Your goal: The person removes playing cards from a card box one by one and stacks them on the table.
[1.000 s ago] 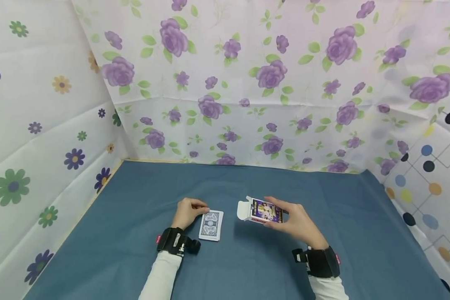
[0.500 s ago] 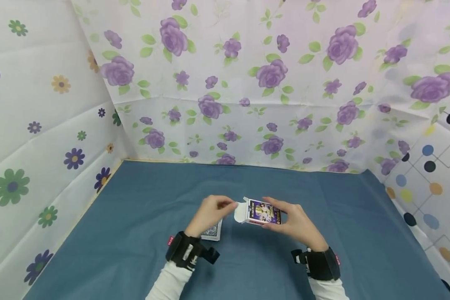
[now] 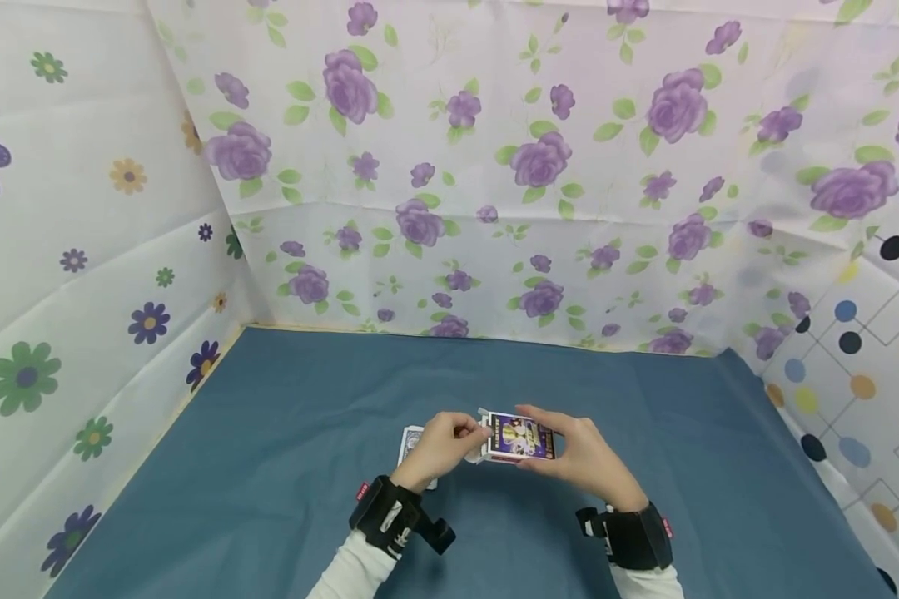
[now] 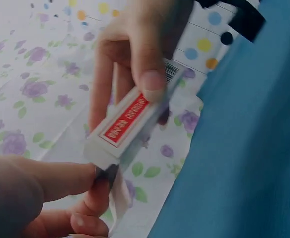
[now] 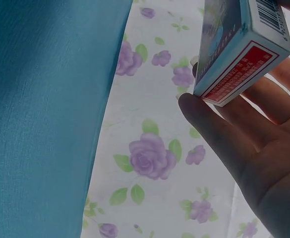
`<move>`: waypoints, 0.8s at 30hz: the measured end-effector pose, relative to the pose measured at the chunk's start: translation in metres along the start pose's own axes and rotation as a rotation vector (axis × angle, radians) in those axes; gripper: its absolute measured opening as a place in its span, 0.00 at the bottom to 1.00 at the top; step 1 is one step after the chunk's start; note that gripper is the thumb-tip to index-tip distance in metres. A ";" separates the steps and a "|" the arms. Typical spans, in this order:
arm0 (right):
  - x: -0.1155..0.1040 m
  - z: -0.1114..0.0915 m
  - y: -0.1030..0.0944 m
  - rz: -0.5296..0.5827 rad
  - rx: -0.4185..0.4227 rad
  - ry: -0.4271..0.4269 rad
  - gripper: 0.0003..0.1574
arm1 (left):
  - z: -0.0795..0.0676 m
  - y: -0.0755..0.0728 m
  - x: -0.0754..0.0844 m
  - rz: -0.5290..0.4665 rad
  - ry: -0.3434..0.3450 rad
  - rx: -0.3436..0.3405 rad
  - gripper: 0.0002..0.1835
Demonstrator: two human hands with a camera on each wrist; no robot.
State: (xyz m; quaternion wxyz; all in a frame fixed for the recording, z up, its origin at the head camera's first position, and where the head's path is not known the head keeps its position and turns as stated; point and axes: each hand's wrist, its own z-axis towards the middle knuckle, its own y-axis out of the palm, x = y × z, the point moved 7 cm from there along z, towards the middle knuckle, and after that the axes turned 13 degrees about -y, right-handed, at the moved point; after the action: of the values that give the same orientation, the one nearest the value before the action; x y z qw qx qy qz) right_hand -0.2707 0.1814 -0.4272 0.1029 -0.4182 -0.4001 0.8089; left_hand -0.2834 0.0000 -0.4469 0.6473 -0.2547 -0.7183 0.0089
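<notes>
A playing-card box (image 3: 522,436), purple on its face with white edges, is raised above the blue cloth. My right hand (image 3: 586,453) grips its right end between thumb and fingers; its red side label and barcode show in the right wrist view. The fingertips of my left hand (image 3: 444,447) are at the box's open left end. In the left wrist view the white flap (image 4: 120,196) hangs beside those curled fingers, with something dark at the mouth; I cannot tell whether they pinch anything. Behind my left hand, partly hidden, lies a stack of cards (image 3: 410,438) with patterned backs.
A blue cloth (image 3: 307,399) covers the table. Flowered sheeting (image 3: 434,249) rises along the back edge, with more patterned sheets at the left and right sides. Each wrist wears a black camera strap.
My left hand has left the card stack and moved right to the box's open end, now covering part of the stack. The box in my right hand has shifted slightly left.
</notes>
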 end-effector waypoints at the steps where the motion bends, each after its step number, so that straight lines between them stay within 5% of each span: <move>1: 0.001 0.000 0.000 0.002 -0.001 0.001 0.43 | 0.000 0.000 -0.001 -0.013 -0.008 -0.019 0.13; 5: 0.004 -0.001 0.002 0.007 -0.007 0.008 0.43 | 0.000 -0.003 -0.002 -0.026 -0.022 -0.058 0.13; 14: 0.007 0.000 0.001 -0.007 0.004 0.005 0.43 | -0.003 -0.010 0.004 0.004 -0.032 0.028 0.12; 24: 0.010 0.000 0.001 0.003 -0.008 0.033 0.43 | -0.001 -0.005 0.000 -0.083 -0.088 -0.089 0.15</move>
State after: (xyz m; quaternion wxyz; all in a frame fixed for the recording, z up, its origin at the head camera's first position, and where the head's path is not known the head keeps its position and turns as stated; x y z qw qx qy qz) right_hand -0.2772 0.1856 -0.4344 0.1067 -0.4327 -0.4011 0.8003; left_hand -0.2837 -0.0045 -0.4452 0.6029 -0.2527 -0.7558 -0.0385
